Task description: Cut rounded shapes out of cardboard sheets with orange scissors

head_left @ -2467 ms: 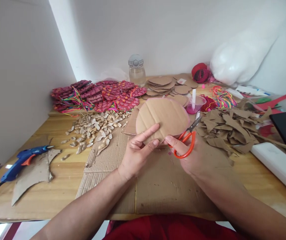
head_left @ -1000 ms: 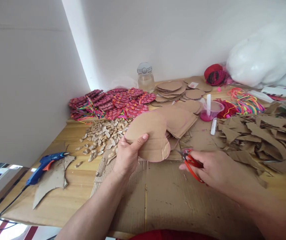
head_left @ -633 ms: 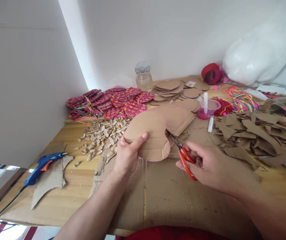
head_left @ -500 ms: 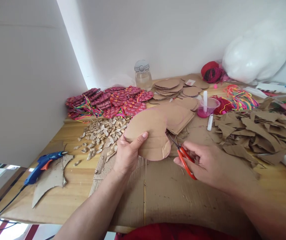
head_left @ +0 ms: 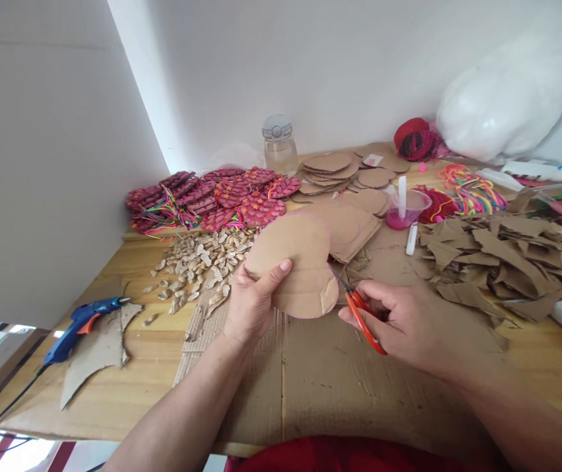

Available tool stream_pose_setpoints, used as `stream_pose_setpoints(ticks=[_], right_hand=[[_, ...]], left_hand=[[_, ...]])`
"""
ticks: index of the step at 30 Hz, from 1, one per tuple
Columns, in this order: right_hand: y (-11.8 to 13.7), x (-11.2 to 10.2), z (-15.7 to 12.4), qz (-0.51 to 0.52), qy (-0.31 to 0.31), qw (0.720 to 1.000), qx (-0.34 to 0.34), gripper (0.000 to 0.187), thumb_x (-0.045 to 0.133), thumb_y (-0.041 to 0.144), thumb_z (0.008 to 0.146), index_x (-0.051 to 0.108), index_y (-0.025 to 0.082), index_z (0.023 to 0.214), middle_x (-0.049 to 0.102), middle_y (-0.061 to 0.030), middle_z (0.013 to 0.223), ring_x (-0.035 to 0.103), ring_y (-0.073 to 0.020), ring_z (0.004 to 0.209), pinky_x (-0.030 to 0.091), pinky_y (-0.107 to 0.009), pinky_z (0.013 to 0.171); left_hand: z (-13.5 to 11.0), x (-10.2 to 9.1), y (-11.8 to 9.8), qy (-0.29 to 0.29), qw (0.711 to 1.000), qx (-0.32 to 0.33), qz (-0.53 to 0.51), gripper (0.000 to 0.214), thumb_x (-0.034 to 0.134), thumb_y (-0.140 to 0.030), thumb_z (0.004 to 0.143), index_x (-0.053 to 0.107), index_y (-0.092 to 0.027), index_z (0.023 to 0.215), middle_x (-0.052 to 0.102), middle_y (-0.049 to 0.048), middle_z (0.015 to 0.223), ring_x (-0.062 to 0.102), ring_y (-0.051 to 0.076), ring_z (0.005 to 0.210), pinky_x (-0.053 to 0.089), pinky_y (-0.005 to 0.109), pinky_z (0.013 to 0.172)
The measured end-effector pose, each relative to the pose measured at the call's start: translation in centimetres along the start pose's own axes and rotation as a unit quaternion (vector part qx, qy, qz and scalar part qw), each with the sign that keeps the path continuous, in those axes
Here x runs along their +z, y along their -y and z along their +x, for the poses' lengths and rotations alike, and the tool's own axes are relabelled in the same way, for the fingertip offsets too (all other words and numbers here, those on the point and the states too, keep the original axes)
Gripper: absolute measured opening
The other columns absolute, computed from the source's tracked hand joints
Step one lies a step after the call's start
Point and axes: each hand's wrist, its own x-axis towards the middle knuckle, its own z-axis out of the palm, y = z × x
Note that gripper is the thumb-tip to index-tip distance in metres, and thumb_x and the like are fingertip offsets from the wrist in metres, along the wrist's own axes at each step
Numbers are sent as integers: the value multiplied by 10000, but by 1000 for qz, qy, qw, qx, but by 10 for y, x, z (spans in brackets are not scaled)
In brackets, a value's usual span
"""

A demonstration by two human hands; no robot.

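Observation:
My left hand [head_left: 256, 298] grips a heart-shaped cardboard piece [head_left: 295, 252] by its left edge, the thumb lying on top. A pink line runs along parts of the heart's edge. My right hand [head_left: 389, 314] is closed around the orange handles of a pair of scissors [head_left: 359, 314]. The blades point up and left and meet the heart's right edge at its notch. Behind the heart lies a larger cardboard sheet [head_left: 354, 236] with a pink outline drawn on it. Flattened cardboard [head_left: 340, 380] covers the table under both hands.
Peanut shells [head_left: 207, 262] and decorated pink pieces [head_left: 242, 196] lie at the left back. A blue glue gun [head_left: 79, 328] rests at the left. Cardboard scraps [head_left: 497, 262] pile up at right. Cut cardboard shapes [head_left: 330, 167], a lidded jar [head_left: 280, 147] and a plastic cup [head_left: 409, 210] stand behind.
The heart has turned slightly in my left hand. The scissor blades now touch its notched edge, where before their tips sat just beside it. The view has shifted slightly.

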Motion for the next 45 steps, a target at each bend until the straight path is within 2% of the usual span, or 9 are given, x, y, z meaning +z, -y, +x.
stream_pose_setpoints(ticks=[4, 11, 16, 22, 29, 39, 42, 45], right_hand=[[2, 3, 2, 55, 35, 998, 27, 371, 669, 478, 848, 507, 215, 642, 470, 69, 506, 374, -103, 473, 262, -223, 445], [2, 5, 3, 91, 24, 995, 11, 421, 634, 495, 865, 465, 213, 603, 416, 63, 512, 348, -101, 484, 256, -230, 448], [2, 6, 3, 98, 29, 995, 16, 418, 648, 496, 850, 465, 213, 603, 394, 67, 513, 329, -98, 481, 241, -228, 440], [0, 6, 1, 84, 39, 995, 24, 414, 663, 471, 840, 438, 211, 609, 377, 75, 522, 332, -92, 479, 244, -222, 447], [-2, 4, -1, 37, 36, 998, 20, 382, 662, 445, 846, 459, 214, 619, 413, 73, 503, 361, -98, 472, 242, -222, 443], [0, 7, 1, -9, -8, 1000, -3, 429, 590, 474, 894, 425, 215, 594, 391, 64, 495, 353, -103, 458, 230, -237, 445], [2, 8, 1, 33, 3, 999, -10, 429, 570, 471, 910, 420, 218, 598, 409, 58, 509, 366, -107, 477, 255, -233, 450], [1, 9, 1, 79, 23, 997, -1, 406, 633, 451, 876, 433, 221, 608, 415, 66, 499, 359, -102, 466, 263, -230, 442]], left_hand=[[-1, 1, 0, -1, 1000, -5, 7, 640, 884, -225, 655, 649, -166, 1248, 752, 118, 1128, 723, 265, 1000, 591, 381, 880], [-2, 0, 2, -1, 1000, -3, 1, 602, 866, -175, 684, 654, -198, 1247, 766, 85, 1102, 736, 217, 955, 600, 317, 843], [-2, 1, 2, 4, 1000, -5, -1, 603, 863, -176, 689, 649, -186, 1252, 760, 98, 1117, 731, 234, 977, 602, 337, 852], [-1, -1, 1, -1, 1000, -9, 1, 648, 874, -191, 673, 631, -174, 1273, 755, 114, 1125, 730, 251, 982, 604, 361, 854], [-1, 0, 1, -2, 1000, -13, 3, 641, 880, -195, 666, 641, -189, 1261, 755, 103, 1140, 730, 241, 992, 600, 332, 851], [-3, 1, 3, -13, 1000, -1, 15, 620, 885, -212, 654, 655, -205, 1230, 760, 83, 1136, 729, 235, 993, 593, 332, 862], [-3, 2, 2, -15, 1000, -5, 25, 570, 881, -238, 659, 676, -189, 1188, 760, 93, 1132, 725, 243, 1006, 587, 333, 873], [-2, 3, 2, -20, 1000, -9, 22, 555, 880, -243, 657, 680, -192, 1172, 758, 93, 1140, 722, 247, 1019, 583, 338, 885]])
